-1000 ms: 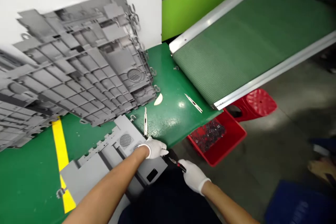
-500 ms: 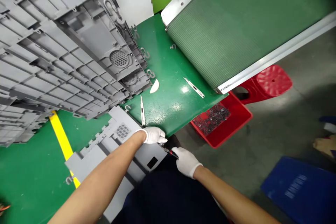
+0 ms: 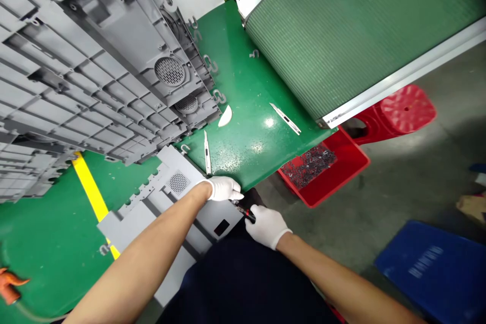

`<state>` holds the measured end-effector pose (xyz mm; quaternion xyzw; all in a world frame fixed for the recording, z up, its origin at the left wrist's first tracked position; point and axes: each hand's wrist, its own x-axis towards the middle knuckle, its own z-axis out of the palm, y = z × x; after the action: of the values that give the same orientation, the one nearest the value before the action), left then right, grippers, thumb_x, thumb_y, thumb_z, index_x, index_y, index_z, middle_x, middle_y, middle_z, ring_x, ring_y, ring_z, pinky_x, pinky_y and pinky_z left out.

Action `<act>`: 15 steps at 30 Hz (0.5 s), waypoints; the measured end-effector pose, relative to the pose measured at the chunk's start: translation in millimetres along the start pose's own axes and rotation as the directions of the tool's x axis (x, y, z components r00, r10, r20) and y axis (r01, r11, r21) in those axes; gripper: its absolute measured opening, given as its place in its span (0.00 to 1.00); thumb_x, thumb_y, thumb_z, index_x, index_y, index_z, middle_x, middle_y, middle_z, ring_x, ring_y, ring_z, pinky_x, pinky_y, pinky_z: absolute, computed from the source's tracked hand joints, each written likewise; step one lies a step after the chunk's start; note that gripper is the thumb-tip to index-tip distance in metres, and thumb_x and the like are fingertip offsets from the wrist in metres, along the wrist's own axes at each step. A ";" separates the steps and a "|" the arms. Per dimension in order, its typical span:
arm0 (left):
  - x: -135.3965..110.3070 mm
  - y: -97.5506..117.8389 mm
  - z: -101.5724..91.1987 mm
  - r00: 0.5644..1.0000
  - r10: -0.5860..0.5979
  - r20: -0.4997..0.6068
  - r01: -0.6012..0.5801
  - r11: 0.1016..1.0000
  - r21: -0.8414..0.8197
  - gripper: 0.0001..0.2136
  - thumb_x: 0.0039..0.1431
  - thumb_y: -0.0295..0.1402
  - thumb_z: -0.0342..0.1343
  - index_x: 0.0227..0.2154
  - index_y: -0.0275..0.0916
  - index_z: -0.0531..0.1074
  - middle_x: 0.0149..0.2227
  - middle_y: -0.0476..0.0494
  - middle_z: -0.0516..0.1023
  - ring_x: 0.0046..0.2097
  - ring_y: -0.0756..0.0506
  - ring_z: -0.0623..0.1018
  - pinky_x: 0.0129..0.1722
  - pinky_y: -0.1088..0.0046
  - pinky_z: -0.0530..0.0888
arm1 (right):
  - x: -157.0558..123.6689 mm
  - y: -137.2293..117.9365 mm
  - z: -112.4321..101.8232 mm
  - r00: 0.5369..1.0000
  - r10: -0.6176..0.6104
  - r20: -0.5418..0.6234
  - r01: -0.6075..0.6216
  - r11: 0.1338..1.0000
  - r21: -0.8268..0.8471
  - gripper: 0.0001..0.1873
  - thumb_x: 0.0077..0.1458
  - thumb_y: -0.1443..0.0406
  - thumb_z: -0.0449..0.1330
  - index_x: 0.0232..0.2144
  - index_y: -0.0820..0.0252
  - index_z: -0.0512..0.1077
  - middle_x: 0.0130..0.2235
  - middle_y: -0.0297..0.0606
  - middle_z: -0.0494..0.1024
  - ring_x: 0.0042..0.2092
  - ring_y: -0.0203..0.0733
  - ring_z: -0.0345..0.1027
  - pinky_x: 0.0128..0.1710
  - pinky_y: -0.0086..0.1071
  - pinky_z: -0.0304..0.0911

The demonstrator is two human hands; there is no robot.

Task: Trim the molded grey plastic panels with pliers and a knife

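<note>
A flat grey plastic panel with a round grille lies on the green table at its near edge. My left hand, in a white glove, presses down on the panel's right corner with fingers curled over it. My right hand, also gloved, is closed on a small cutter with a red and black handle. The cutter's tip points at the panel's corner just under my left fingers.
A tall stack of grey ribbed panels fills the left. Two loose blades and a white scrap lie on the table. A green conveyor runs at right, with a red bin, red stool and blue crate on the floor.
My right hand with the cutter has moved up and left, closer to my left hand at the panel's corner. The view has tilted down and nearer to the stack.
</note>
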<state>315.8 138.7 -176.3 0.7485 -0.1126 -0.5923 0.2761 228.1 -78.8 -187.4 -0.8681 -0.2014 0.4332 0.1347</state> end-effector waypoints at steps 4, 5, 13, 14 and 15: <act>2.1 -1.4 1.7 1.000 -0.013 -0.008 0.013 1.000 -0.001 0.19 0.58 0.51 0.53 0.29 0.39 0.75 0.27 0.49 0.76 0.27 0.51 0.68 0.29 0.74 0.63 | 6.0 0.8 5.3 0.997 0.027 0.071 -0.025 0.999 -0.033 0.13 0.60 0.56 0.52 0.39 0.57 0.70 0.40 0.46 0.80 0.39 0.50 0.75 0.37 0.38 0.62; 2.5 -1.3 2.1 1.000 -0.015 -0.012 0.015 1.000 0.001 0.19 0.58 0.50 0.53 0.29 0.39 0.75 0.27 0.49 0.76 0.27 0.51 0.68 0.29 0.74 0.63 | 7.5 1.6 6.8 0.996 0.036 0.086 -0.033 0.999 -0.031 0.13 0.59 0.56 0.53 0.39 0.57 0.70 0.40 0.46 0.80 0.40 0.51 0.76 0.37 0.38 0.63; 7.1 -6.6 3.6 0.999 0.020 -0.039 -0.020 1.000 -0.006 0.17 0.59 0.48 0.53 0.28 0.38 0.75 0.25 0.50 0.74 0.27 0.52 0.67 0.30 0.74 0.63 | 11.5 5.6 6.2 0.999 0.031 0.035 -0.026 0.993 -0.114 0.13 0.62 0.60 0.51 0.38 0.60 0.72 0.38 0.49 0.80 0.39 0.52 0.77 0.39 0.38 0.64; 7.8 -8.0 3.9 0.999 0.031 -0.043 -0.031 0.999 -0.008 0.18 0.59 0.48 0.53 0.28 0.37 0.75 0.25 0.50 0.74 0.27 0.52 0.67 0.30 0.74 0.63 | 11.0 6.0 5.0 0.999 0.019 0.034 -0.015 0.992 -0.125 0.12 0.62 0.61 0.51 0.38 0.61 0.72 0.38 0.50 0.80 0.40 0.52 0.76 0.39 0.38 0.64; 8.3 -9.4 4.3 0.998 0.041 -0.049 -0.042 0.999 -0.014 0.18 0.59 0.48 0.53 0.28 0.37 0.75 0.26 0.50 0.74 0.28 0.52 0.67 0.30 0.74 0.63 | 10.3 6.1 3.9 0.999 0.010 0.034 -0.006 0.992 -0.127 0.12 0.62 0.61 0.51 0.38 0.61 0.72 0.38 0.49 0.80 0.40 0.51 0.76 0.39 0.38 0.64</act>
<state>312.5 141.1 -188.9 0.7582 -0.1167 -0.5689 0.2966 232.0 -79.2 -199.4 -0.8680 -0.2274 0.4351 0.0742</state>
